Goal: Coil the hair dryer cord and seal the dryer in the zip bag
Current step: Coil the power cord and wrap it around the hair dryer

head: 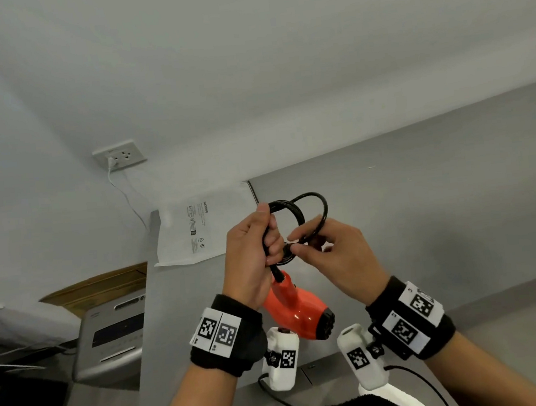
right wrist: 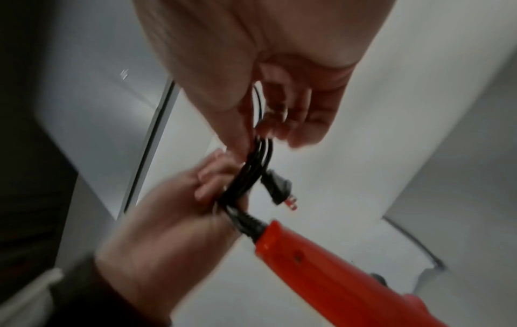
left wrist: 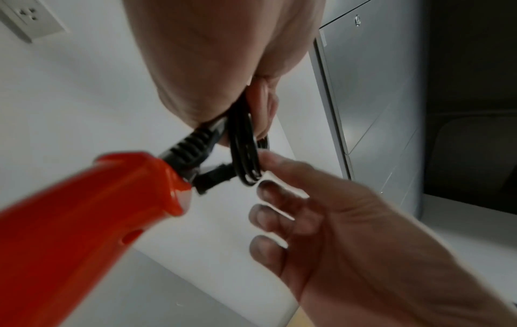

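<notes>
Several power cord loops [head: 306, 204] gripped in our left hand [head: 252, 253]; right hand [head: 337, 255] pinches strands near dangling plug [right wrist: 277, 190]. We should hold loops even, tuck plug tight.

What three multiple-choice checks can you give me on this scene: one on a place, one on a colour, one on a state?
1. Where is the zip bag?
A. Flat on the table, beyond the hands
B. Pulled over the dryer
C. In the person's lap

2. What colour is the hair dryer body?
A. Blue
B. Orange-red
C. White

3. What state is the cord in?
A. Stretched straight across the table
B. Gathered in loops, held in both hands
C. Plugged into a socket

Answers:
1 A: the head view shows the bag lying past the hands, near the wall.
2 B: all three views show an orange-red body.
3 B: the left hand grips the loops, the right hand pinches them, and the plug hangs free.
</notes>
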`<state>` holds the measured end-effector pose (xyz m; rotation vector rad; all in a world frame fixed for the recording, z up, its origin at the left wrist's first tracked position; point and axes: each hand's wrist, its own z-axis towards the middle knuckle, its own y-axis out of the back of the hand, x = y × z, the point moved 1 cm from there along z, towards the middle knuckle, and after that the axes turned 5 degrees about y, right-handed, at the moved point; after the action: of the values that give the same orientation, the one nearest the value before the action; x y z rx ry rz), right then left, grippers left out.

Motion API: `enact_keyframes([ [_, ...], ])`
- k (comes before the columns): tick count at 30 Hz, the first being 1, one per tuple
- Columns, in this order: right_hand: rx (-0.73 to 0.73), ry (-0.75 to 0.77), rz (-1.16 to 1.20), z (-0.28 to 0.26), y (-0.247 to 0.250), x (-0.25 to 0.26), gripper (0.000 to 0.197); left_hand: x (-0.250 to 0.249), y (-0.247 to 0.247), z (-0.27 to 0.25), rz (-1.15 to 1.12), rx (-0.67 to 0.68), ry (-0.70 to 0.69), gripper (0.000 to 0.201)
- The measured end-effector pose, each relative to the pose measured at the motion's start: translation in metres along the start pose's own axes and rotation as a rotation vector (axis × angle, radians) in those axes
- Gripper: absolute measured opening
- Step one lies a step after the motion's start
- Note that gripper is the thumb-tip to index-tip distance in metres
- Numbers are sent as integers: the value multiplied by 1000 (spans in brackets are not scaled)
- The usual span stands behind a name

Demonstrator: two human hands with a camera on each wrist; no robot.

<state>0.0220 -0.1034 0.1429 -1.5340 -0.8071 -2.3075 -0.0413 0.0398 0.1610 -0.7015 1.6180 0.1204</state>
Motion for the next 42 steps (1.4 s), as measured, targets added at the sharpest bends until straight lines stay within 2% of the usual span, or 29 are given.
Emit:
enact_keyframes([
  [2, 48, -52, 129, 1, 7, -2, 24, 0, 3, 0, -2, -9, 5, 36],
  [4, -88, -133, 358, 5, 20, -5, 21, 0, 5, -1, 13, 3, 9, 37],
  [6, -191, -174, 498, 11, 35, -6, 30, 1, 5, -3, 46, 28, 15, 38],
  [7, -162, -163, 471, 15, 40, -6, 38, 2, 3, -4, 64, 42, 18, 38],
  [9, 4, -127, 316, 23, 41, -1, 44, 6, -4, -7, 86, 78, 21, 38],
  [11, 116, -128, 208, 27, 30, 5, 30, 10, -12, -8, 106, 97, 19, 38],
  [13, 100, -151, 259, 28, 18, 9, 14, 11, -15, -8, 109, 82, 9, 41],
  [15, 73, -176, 325, 25, 9, 13, 10, 12, -14, -9, 115, 66, -7, 43],
  [19, 35, -210, 481, 20, 1, 19, 8, 12, -7, -11, 177, 143, 4, 50],
  [23, 10, -211, 543, 20, 1, 21, 11, 8, 7, -10, 192, 214, 94, 61],
  [27, 88, -181, 687, 22, 3, 27, 9, 11, 18, -10, 271, 297, 164, 58],
  [30, 171, -152, 685, 23, 7, 34, 5, 11, 19, -13, 340, 395, 186, 66],
  [34, 165, -112, 692, 23, 11, 39, 9, 5, 21, -16, 324, 552, 227, 43],
  [39, 105, -54, 557, 24, 7, 45, 18, 10, 13, -22, 161, 709, 325, 34],
  [42, 75, -85, 562, 24, 9, 45, 19, 10, 15, -24, 153, 721, 355, 40],
])
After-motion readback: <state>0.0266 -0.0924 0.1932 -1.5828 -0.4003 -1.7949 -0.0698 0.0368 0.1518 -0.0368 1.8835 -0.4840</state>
